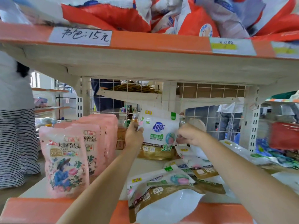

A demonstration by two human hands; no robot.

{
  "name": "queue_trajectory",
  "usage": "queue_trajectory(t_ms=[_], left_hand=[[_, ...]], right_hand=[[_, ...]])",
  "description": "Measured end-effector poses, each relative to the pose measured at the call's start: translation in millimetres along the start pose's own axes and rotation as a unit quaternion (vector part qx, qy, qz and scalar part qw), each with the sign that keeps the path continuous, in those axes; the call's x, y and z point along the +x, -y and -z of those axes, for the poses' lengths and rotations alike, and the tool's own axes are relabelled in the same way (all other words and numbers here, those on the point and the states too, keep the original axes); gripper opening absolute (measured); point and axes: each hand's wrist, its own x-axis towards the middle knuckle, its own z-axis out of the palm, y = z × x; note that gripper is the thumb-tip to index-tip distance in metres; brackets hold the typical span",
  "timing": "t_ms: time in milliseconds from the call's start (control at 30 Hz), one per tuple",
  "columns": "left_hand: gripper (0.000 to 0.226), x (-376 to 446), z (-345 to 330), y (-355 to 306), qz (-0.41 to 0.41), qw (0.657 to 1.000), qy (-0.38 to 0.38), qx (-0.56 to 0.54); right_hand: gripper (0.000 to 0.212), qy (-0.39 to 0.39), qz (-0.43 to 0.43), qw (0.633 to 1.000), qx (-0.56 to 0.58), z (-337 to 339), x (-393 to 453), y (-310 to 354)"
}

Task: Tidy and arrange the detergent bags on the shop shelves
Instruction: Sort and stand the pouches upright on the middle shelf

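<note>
Now you are standing white detergent bag [159, 135] upright at shelf [40, 189] back; left hand [134, 135] and right hand [188, 135] fingers gripping its sides, squaring it beside pink bags [64, 162].

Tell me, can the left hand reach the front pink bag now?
Probably not yet: the left hand grips the upright white bag. The front pink bag stands unobstructed, left of that forearm.
</note>
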Motion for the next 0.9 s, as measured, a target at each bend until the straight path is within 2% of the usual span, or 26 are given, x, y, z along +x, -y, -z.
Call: queue_trajectory(t_ms=[100,200,300,367,400,467,533,567,600,633,667,733,800,900], left_hand=[[0.010,-0.8,-3.0,1.6,0.027,0.999,0.020,-0.036],[0.014,3.6,0.9,2.5,0.022,0.999,0.016,-0.044],[0.008,12.3,9.9,12.1,0.034,0.998,0.022,0.043],[0.011,14.4,14.9,22.3,0.041,0.984,0.036,0.171],[0.021,14.8,15.8,27.9,0.042,0.973,0.042,0.223],[0.038,10.4,16.2,29.0,0.061,0.965,0.063,0.248],[0.051,6.6,13.8,26.4,0.073,0.960,0.080,0.257],[0.057,6.3,11.8,25.4,0.076,0.956,0.084,0.271],[0.064,5.0,9.9,23.4,0.078,0.953,0.084,0.282],[0.070,2.5,8.6,19.8,0.083,0.950,0.080,0.290],[0.074,0.3,7.6,16.6,0.091,0.950,0.075,0.291],[0.077,-3.2,5.6,12.1,0.099,0.953,0.065,0.278],[0.075,-4.4,4.7,11.4,0.080,0.961,0.051,0.260],[0.054,-5.8,3.9,13.4,0.018,0.963,0.095,0.253]], right_hand=[[0.024,0.008,0.030,0.998,-0.058,0.1,2.6,-5.9],[0.008,-0.017,0.074,0.994,-0.076,2.4,7.5,-8.5],[0.009,0.002,0.094,0.995,-0.043,2.2,8.1,-11.5],[0.007,0.013,0.094,0.989,-0.112,0.7,6.1,-14.2],[0.015,0.016,0.107,0.974,-0.197,1.2,6.7,-15.3],[0.028,0.022,0.138,0.914,-0.381,1.3,0.1,-12.2],[0.024,0.008,0.175,0.841,-0.513,-0.3,-7.3,-9.7],[0.031,-0.017,0.178,0.800,-0.573,-0.9,-9.2,-8.5],[0.050,-0.039,0.168,0.766,-0.619,-1.7,-10.7,-8.5],[0.066,-0.039,0.135,0.752,-0.643,-2.4,-14.6,-7.2],[0.077,-0.009,0.089,0.754,-0.651,-1.8,-16.6,-6.9],[0.082,0.117,-0.023,0.779,-0.615,0.4,-25.9,-3.4],[0.076,0.171,-0.078,0.772,-0.607,3.1,-35.6,-6.0],[0.035,0.120,0.006,0.764,-0.634,7.4,-38.2,-8.3]])
